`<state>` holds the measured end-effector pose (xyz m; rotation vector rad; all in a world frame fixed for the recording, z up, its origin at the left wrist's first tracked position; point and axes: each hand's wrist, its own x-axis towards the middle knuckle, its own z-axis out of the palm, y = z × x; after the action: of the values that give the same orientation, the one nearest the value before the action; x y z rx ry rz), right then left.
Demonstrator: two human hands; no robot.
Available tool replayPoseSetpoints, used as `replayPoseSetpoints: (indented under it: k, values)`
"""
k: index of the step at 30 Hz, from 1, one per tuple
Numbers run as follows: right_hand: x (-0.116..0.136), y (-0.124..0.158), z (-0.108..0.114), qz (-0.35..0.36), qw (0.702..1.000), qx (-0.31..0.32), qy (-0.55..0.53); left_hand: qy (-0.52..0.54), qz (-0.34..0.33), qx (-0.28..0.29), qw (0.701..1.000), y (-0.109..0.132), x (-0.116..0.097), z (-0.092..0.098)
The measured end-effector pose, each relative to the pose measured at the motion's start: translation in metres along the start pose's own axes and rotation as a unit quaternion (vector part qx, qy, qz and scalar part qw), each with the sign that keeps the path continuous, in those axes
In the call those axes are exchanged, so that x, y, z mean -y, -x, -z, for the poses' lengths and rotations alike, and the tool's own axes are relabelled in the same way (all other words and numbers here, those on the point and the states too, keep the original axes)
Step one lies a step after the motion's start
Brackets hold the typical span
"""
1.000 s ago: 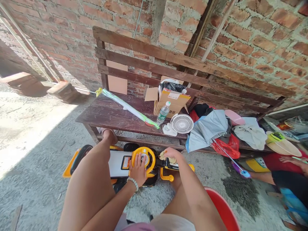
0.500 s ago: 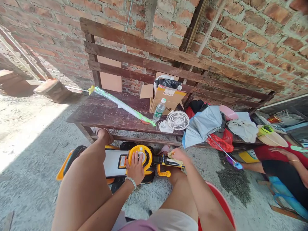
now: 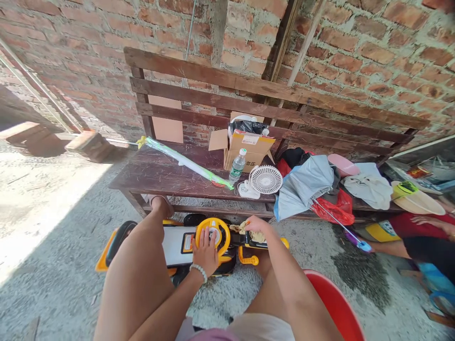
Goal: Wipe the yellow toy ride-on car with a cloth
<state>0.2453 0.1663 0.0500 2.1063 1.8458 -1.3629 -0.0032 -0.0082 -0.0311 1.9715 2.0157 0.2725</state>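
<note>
Your left hand (image 3: 205,251) lies flat, fingers spread, on the yellow steering wheel (image 3: 224,232) of the toy car (image 3: 176,239), which lies on the ground at 6 o'clock from the wooden bench (image 3: 159,175). At 3 o'clock of the wheel, your right hand (image 3: 254,223) clutches a yellowish cloth (image 3: 241,227) against the car.

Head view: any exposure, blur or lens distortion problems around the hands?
Head view: sunlit ground at left is blown out; left hand on the steering wheel and right hand clutching the cloth sit in even shade, sharp; wide-angle lens bows the bench rails; top right corner looks smeared.
</note>
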Motion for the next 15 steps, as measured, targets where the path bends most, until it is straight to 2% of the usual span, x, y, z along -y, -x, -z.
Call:
replayPoseSetpoints:
  k: [6,9,12,14,15]
  values:
    - [-0.044,0.039,0.018,-0.007,0.996,-0.090,0.019,0.013,0.011,-0.012,1.000,-0.002,-0.006,-0.003]
    - [-0.069,0.067,0.019,0.002,0.981,-0.189,-0.037,0.022,0.017,-0.012,1.000,-0.002,-0.010,-0.001]
    - [-0.085,0.093,0.006,0.005,0.931,-0.296,-0.212,0.033,0.021,-0.007,0.999,-0.002,-0.010,0.003]
    - [-0.087,0.107,-0.012,0.008,0.887,-0.319,-0.332,0.038,0.016,-0.009,0.999,-0.002,-0.008,0.003]
    - [-0.086,0.113,-0.025,0.016,0.872,-0.312,-0.377,0.041,0.012,-0.011,0.999,-0.002,-0.007,0.003]
